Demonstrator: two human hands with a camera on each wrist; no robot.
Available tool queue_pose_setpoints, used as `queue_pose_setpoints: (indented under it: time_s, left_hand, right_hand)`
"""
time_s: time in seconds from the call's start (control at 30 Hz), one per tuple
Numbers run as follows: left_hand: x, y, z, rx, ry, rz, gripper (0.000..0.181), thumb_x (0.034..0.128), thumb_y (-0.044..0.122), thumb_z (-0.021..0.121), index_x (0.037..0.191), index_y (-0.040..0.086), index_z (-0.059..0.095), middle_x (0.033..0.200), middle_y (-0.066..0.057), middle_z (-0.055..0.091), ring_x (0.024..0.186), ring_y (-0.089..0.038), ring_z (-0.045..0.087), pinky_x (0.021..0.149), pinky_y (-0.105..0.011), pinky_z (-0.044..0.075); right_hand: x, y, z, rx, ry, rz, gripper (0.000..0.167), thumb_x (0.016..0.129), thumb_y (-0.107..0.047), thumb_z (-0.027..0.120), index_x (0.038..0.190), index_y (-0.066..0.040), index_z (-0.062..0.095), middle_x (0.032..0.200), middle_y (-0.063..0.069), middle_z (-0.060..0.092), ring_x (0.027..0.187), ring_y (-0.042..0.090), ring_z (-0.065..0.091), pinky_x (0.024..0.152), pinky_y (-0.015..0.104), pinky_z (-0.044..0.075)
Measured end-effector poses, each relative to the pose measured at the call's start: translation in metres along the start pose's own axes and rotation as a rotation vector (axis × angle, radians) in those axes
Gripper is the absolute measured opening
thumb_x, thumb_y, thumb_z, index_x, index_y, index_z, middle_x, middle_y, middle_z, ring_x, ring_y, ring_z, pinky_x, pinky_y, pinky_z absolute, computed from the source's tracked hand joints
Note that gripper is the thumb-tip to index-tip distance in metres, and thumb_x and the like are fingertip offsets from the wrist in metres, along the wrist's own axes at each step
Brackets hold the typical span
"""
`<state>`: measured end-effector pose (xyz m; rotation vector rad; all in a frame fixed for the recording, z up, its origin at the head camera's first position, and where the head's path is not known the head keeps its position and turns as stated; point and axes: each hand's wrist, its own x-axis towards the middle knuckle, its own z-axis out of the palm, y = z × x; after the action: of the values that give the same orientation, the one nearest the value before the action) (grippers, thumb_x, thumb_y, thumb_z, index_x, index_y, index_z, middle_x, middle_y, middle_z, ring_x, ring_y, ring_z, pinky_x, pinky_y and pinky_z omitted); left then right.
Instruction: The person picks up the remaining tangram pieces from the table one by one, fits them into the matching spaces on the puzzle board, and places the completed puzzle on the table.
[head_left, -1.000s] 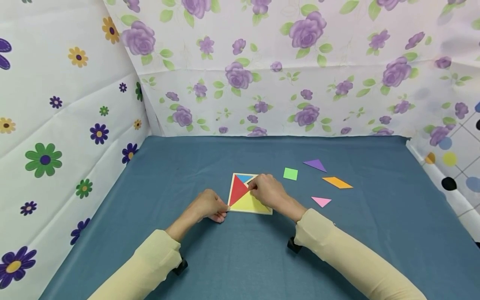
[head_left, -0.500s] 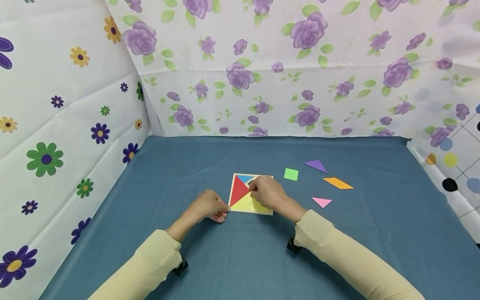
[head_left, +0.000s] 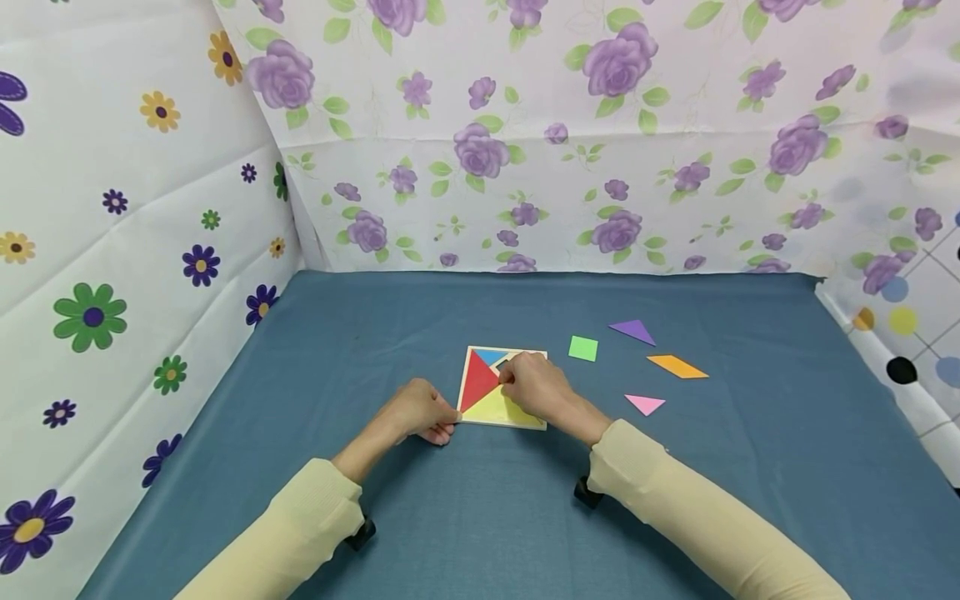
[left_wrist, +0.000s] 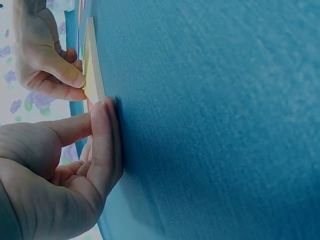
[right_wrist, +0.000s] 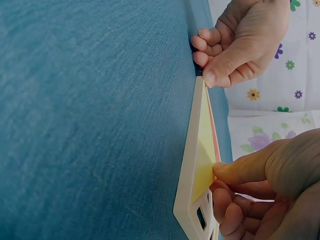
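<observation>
A square tangram board (head_left: pixel 502 426) with a pale rim lies on the table, its left side holding a red triangle (head_left: pixel 476 382). A blue triangle (head_left: pixel 490 357) fills part of its far edge. At the near left corner, my left hand (head_left: pixel 420 410) pinches the board's rim between thumb and fingers. My right hand (head_left: pixel 538 383) reaches over the right side, thumb and index finger pinching the inner tip of the yellow triangle (head_left: pixel 495 407). Whether that piece sits fully flat is hard to tell. Open cutouts show in the board (right_wrist: pixel 186 172) beneath my right fingers; the far right part is hidden.
Right of the board lie a green square (head_left: pixel 582 348), a purple triangle (head_left: pixel 633 331), an orange parallelogram (head_left: pixel 677 366) and a pink triangle (head_left: pixel 645 404). A blue cloth (head_left: pixel 375 325) covers the table. Flowered sheets (head_left: pixel 420 100) stand behind and at the left.
Hardly anything differs. The right fingers have shifted very slightly at the yellow triangle's tip; the left hand keeps its hold on the board's corner.
</observation>
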<state>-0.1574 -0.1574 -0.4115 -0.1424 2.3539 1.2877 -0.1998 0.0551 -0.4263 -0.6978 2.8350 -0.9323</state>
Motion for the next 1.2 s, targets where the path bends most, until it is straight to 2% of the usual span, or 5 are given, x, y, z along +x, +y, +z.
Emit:
queue_pose_setpoints:
  time_s: [0.33, 0.73, 0.93, 1.1, 1.2]
  left_hand:
    - [-0.0001, -0.002, 0.0011, -0.001, -0.002, 0.008, 0.013, 0.0936, 0.004, 0.075, 0.086, -0.006, 0.073, 0.074, -0.015, 0.073, 0.057, -0.015, 0.07, 0.06, -0.032, 0.063]
    - [0.0006, -0.0019, 0.0015, 0.009, -0.001, 0.007, 0.013, 0.0936, 0.004, 0.075, 0.085, -0.006, 0.074, 0.072, -0.013, 0.072, 0.057, -0.014, 0.069, 0.06, -0.031, 0.063]
    - [0.0013, -0.0016, 0.0015, 0.018, -0.002, 0.004, 0.014, 0.0938, 0.004, 0.076, 0.085, -0.006, 0.074, 0.072, -0.013, 0.072, 0.057, -0.014, 0.069, 0.061, -0.031, 0.063]
    - [0.002, -0.0016, 0.0017, 0.023, 0.002, -0.003, 0.013, 0.0933, 0.004, 0.076, 0.085, -0.006, 0.074, 0.072, -0.013, 0.072, 0.057, -0.013, 0.069, 0.06, -0.03, 0.063]
    - [0.0027, -0.0024, 0.0015, 0.022, 0.0, 0.0, 0.012, 0.0929, 0.004, 0.076, 0.085, -0.006, 0.074, 0.072, -0.013, 0.072, 0.057, -0.013, 0.069, 0.06, -0.03, 0.063]
  right_hand:
    - [-0.0007, -0.0009, 0.0025, 0.017, -0.01, 0.01, 0.029, 0.091, 0.011, 0.065, 0.067, -0.005, 0.071, 0.054, -0.007, 0.037, 0.049, 0.009, 0.027, 0.046, 0.023, 0.021]
    - [-0.0012, -0.0032, 0.0047, 0.022, 0.014, -0.001, 0.03, 0.089, 0.015, 0.065, 0.063, 0.0, 0.069, 0.053, -0.007, 0.028, 0.05, 0.009, 0.022, 0.046, 0.023, 0.019]
    - [0.0006, -0.0024, 0.0049, 0.004, 0.009, 0.001, 0.029, 0.089, 0.015, 0.065, 0.067, -0.003, 0.071, 0.054, -0.006, 0.04, 0.05, 0.009, 0.025, 0.046, 0.023, 0.021]
    - [0.0011, -0.0024, 0.0046, -0.008, 0.019, -0.008, 0.023, 0.087, 0.014, 0.069, 0.075, -0.003, 0.076, 0.067, 0.002, 0.065, 0.051, 0.01, 0.036, 0.047, 0.022, 0.029]
    - [0.0011, -0.0026, 0.0046, -0.016, 0.022, -0.011, 0.02, 0.087, 0.014, 0.07, 0.078, -0.003, 0.078, 0.075, 0.006, 0.07, 0.053, 0.01, 0.041, 0.048, 0.021, 0.032]
